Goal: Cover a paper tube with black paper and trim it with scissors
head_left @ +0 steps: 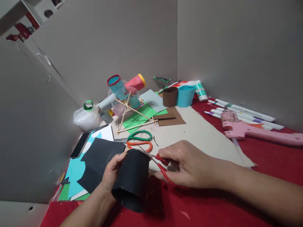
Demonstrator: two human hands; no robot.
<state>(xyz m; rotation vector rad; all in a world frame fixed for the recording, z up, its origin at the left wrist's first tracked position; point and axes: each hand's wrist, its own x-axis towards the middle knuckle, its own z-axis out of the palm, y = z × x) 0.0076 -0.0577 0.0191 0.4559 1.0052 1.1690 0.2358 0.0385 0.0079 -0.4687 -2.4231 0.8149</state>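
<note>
My left hand (113, 171) is closed around the side of a black paper tube (132, 179), its near open end tilted down toward me. Red-handled scissors (163, 168) are in my right hand (187, 164), with thumb and fingers in the loops. Their blades reach the far rim of the tube; whether paper lies between them I cannot tell. Just beyond the tube are scissors with one green and one orange handle (142, 141). A sheet of black paper (101, 157) lies left of the tube, over cut blue paper (75, 171).
A stick pyramid frame (137, 127) stands behind on green paper (137, 116). Brown (169, 97) and blue paper cups (186, 96) are at the back. On the right, a pink glue gun (258, 130) lies by several markers (246, 110). A phone (80, 145) sits left; grey panels surround the table.
</note>
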